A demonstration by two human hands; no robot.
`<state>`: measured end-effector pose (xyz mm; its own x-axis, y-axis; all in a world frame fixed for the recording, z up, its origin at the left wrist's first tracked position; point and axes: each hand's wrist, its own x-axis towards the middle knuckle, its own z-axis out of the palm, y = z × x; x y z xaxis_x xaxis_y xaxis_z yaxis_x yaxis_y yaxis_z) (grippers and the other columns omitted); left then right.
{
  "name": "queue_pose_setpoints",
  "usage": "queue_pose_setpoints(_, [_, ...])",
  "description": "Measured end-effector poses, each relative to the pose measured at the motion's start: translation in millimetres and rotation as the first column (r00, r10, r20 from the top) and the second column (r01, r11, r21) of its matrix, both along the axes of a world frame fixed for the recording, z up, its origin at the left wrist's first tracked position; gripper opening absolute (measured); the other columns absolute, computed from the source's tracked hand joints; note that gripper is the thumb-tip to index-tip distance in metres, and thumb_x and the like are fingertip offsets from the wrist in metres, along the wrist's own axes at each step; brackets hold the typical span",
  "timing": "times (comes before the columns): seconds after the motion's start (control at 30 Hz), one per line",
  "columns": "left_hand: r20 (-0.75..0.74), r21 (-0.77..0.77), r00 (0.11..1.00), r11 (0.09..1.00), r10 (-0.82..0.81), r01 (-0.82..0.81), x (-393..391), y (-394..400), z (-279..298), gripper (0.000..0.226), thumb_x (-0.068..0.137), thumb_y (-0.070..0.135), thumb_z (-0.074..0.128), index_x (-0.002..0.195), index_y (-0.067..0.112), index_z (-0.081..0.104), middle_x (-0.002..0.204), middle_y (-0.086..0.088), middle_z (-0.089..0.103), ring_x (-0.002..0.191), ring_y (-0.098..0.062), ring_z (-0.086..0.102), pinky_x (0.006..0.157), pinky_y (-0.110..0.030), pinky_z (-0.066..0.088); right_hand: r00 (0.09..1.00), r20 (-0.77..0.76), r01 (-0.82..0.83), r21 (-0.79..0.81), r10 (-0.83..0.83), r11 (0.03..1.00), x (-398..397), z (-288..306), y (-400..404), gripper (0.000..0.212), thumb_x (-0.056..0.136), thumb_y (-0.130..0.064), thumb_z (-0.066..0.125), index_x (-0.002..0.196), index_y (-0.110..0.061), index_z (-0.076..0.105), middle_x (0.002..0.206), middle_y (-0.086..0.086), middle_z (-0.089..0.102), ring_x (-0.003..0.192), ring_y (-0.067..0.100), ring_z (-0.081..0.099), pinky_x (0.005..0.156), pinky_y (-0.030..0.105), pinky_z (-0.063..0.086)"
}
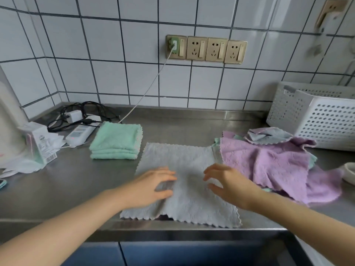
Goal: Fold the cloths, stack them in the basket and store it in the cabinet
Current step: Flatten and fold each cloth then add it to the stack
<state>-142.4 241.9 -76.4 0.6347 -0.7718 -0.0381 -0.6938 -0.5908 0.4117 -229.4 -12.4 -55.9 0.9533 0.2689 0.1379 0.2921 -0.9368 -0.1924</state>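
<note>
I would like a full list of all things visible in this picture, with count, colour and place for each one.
Flat grey cloth: one, grey, spread at the counter's front edge, under both hands.
Folded mint-green cloth: one, green, left of the grey cloth.
Unfolded cloths pile: several, mostly purple, some grey and green, right of the grey cloth.
Perforated plastic basket: one, white, far right.
Wall sockets: four, gold, on the tiled wall.
White charger cable: one, from the leftmost socket down to the counter.
Power strip: one, white, left rear, among black cables.
Small carton: one, white, far left.
Steel counter: one, grey.
Left hand: open, on the grey cloth.
Right hand: open, over the grey cloth.
</note>
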Motion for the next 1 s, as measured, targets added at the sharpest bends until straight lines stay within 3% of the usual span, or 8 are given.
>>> queue_pose_setpoints(0.13, [-0.034,0.096,0.997,0.993,-0.071,0.074,-19,17,-10,0.071,0.080,0.074,0.038,0.144,0.048,0.022,0.154,0.030,0.005,0.141,0.007,-0.009,0.118,-0.030,-0.001,0.994,-0.054,-0.097,-0.003,0.096,0.995,-32,-11,9,0.037,0.090,-0.042,0.048,0.104,-0.014,0.067,0.109,0.000,0.061,0.099,0.017,0.059,0.090,0.029,0.047])
queue_pose_setpoints(0.3, [0.044,0.160,0.996,0.985,-0.077,0.070,-28,24,-16,0.083,0.073,0.084,0.035,0.145,0.052,0.009,0.154,0.029,-0.006,0.141,0.003,-0.016,0.119,-0.035,-0.003,0.996,-0.069,-0.069,-0.153,0.059,0.986,-45,-16,14,0.085,0.081,-0.076,0.024,0.128,-0.013,0.056,0.135,0.000,0.052,0.120,0.020,0.053,0.103,0.032,0.042])
queue_pose_setpoints(0.37, [0.077,0.124,0.996,0.991,-0.055,0.045,-32,25,-15,0.075,0.079,0.077,0.035,0.145,0.047,0.017,0.154,0.028,0.002,0.143,0.002,-0.008,0.121,-0.035,0.006,0.994,-0.044,-0.110,-0.216,0.103,0.970,-47,-19,12,0.084,0.086,-0.073,0.016,0.125,-0.012,0.058,0.131,0.003,0.056,0.114,0.024,0.059,0.096,0.036,0.049])
queue_pose_setpoints(0.47, [0.162,0.100,0.986,0.995,-0.029,0.013,-42,29,-7,0.055,0.092,0.054,0.041,0.144,0.040,0.028,0.154,0.022,0.017,0.144,0.000,0.009,0.117,-0.028,0.021,0.986,-0.047,-0.166,-0.226,0.159,0.960,-54,-19,6,0.068,0.092,-0.065,0.028,0.125,-0.013,0.057,0.130,0.004,0.058,0.115,0.023,0.059,0.094,0.035,0.051])
queue_pose_setpoints(0.57, [0.205,0.079,0.979,0.997,-0.005,-0.012,-49,40,-1,0.055,0.096,0.017,0.044,0.144,0.038,0.029,0.152,0.020,0.027,0.132,-0.003,0.039,0.096,-0.018,0.039,0.978,0.012,-0.197,-0.276,0.209,0.941,-62,-16,8,0.062,0.093,-0.060,0.033,0.121,-0.012,0.060,0.128,0.006,0.061,0.117,0.020,0.059,0.093,0.028,0.051])
queue_pose_setpoints(0.73, [0.292,-0.012,0.955,0.999,0.047,-0.045,-42,60,-11,0.051,0.093,0.000,0.042,0.137,0.023,0.049,0.147,0.010,0.041,0.134,-0.004,0.039,0.109,-0.010,0.017,0.974,-0.015,-0.224,-0.182,0.225,0.957,-61,-12,11,0.053,0.081,-0.021,0.048,0.131,-0.005,0.050,0.137,0.010,0.053,0.127,0.023,0.049,0.104,0.023,0.038])
queue_pose_setpoints(0.83, [0.361,-0.064,0.932,0.998,0.047,-0.025,-41,73,-20,0.046,0.088,-0.004,0.051,0.128,0.017,0.059,0.134,0.006,0.056,0.123,-0.009,0.053,0.105,-0.014,0.028,0.969,-0.139,-0.218,-0.097,0.204,0.971,-60,-10,3,0.072,0.074,-0.007,0.045,0.144,-0.009,0.032,0.153,0.004,0.031,0.142,0.015,0.027,0.111,0.010,0.015])
queue_pose_setpoints(1.0, [0.252,-0.092,0.967,0.996,0.023,0.001,-43,86,-21,0.048,0.086,-0.006,0.055,0.126,0.021,0.061,0.134,0.016,0.050,0.124,0.011,0.042,0.105,-0.005,0.025,0.977,-0.077,-0.203,-0.026,0.200,0.979,-59,-9,-14,0.037,0.093,-0.012,0.048,0.129,-0.015,0.058,0.142,-0.005,0.050,0.127,0.008,0.048,0.106,0.011,0.031])
